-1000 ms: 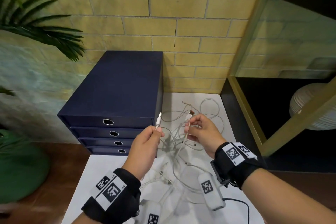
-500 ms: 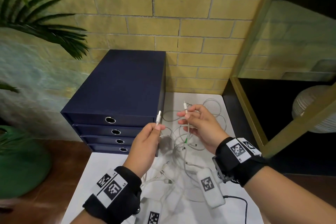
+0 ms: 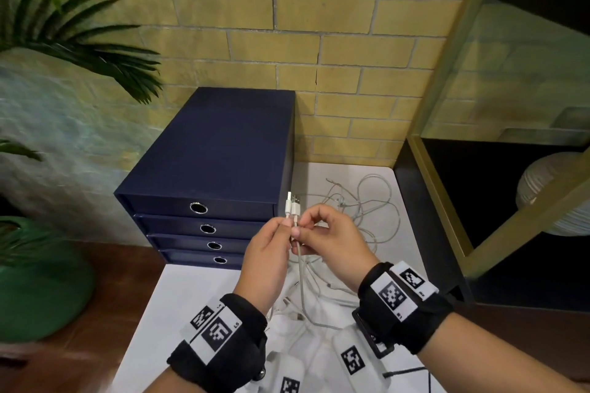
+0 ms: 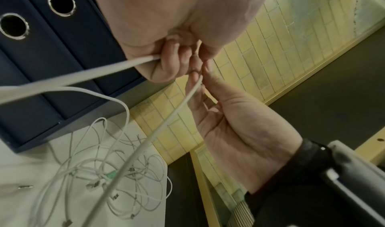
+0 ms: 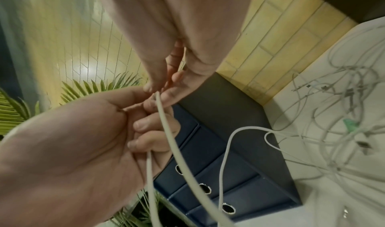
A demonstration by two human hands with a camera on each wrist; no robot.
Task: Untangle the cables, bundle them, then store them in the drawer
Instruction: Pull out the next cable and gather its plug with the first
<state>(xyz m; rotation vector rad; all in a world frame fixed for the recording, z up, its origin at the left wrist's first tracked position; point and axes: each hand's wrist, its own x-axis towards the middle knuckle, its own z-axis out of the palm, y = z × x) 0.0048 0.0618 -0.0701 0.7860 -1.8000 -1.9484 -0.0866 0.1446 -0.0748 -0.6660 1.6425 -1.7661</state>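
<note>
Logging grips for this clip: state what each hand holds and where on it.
Left hand and right hand each pinch a white cable just below its plug; both plugs stand side by side.

From my remote station, the head view reads evenly lit and fairly soft, with the brick wall bowing at the wide-angle edges and the palm fronds smeared by blur. In the right wrist view I see a bright glare patch on the wall and the cable tangle out of focus. My left wrist view is dimmer and grainy, the nearest cable blurred.
</note>
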